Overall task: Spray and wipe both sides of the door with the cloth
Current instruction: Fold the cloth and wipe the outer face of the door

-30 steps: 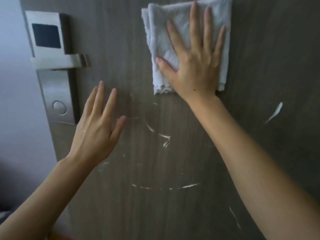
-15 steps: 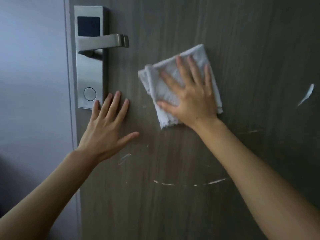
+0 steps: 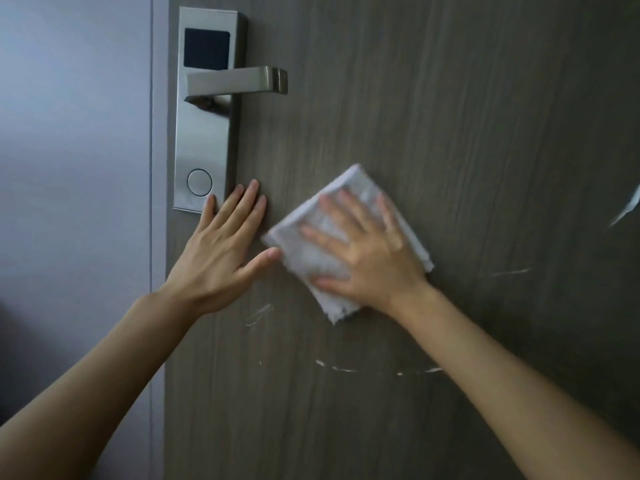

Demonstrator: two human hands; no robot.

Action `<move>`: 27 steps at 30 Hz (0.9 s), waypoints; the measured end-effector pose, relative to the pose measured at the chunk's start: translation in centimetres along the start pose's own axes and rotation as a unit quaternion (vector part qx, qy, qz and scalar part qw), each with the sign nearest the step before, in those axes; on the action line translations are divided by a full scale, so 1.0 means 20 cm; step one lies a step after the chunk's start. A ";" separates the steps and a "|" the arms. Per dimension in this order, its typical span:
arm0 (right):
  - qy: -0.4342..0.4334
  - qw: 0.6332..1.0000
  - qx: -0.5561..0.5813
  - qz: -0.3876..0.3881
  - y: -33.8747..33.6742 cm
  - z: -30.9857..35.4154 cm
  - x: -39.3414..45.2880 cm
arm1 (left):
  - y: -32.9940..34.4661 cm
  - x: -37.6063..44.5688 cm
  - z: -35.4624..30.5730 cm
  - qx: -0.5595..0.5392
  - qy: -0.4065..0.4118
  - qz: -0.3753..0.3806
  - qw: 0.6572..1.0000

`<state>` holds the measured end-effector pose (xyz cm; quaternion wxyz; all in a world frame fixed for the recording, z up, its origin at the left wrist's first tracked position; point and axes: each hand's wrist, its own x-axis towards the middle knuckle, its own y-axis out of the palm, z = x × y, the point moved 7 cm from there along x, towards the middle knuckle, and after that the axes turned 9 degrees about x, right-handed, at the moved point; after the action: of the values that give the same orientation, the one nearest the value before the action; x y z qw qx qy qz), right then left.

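A grey-brown wood-grain door (image 3: 450, 116) fills most of the view. My right hand (image 3: 367, 251) lies flat with spread fingers on a folded white cloth (image 3: 308, 251) and presses it against the door at mid height. My left hand (image 3: 221, 251) rests flat on the door just left of the cloth, fingertips at the bottom of the lock plate, thumb near the cloth's edge. White foam streaks (image 3: 377, 368) run below the cloth, and another foam streak (image 3: 627, 209) shows at the far right.
A silver electronic lock plate (image 3: 204, 140) with a dark reader panel, a round button and a lever handle (image 3: 239, 81) sits near the door's left edge. A pale lilac wall (image 3: 69, 168) lies to the left.
My right hand has slid the cloth down and to the left across the door. The left hand has stayed flat beside the lock plate. The foam marks in the wiped area are gone.
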<state>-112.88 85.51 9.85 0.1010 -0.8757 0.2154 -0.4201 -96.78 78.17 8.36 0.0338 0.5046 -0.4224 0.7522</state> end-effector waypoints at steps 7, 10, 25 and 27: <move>0.212 0.974 -0.001 -0.074 -0.10 -0.15 0.15 | -0.02 0.00 0.01 -0.090 -0.025 -0.005 0.996; 0.125 0.991 0.026 -0.031 0.08 0.18 0.01 | -0.02 0.00 0.01 -0.084 -0.020 0.004 0.996; 0.021 0.994 0.062 0.083 0.38 0.72 -0.13 | 0.03 0.00 -0.01 0.043 -0.015 0.007 0.999; -0.035 0.989 0.049 0.137 0.48 0.89 -0.23 | 0.04 0.00 -0.01 0.050 -0.014 0.007 0.999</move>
<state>-104.28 79.06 -7.86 0.2074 -0.8464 0.3086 -0.3813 -97.34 77.90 7.91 -0.0025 0.5133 -0.3882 0.7654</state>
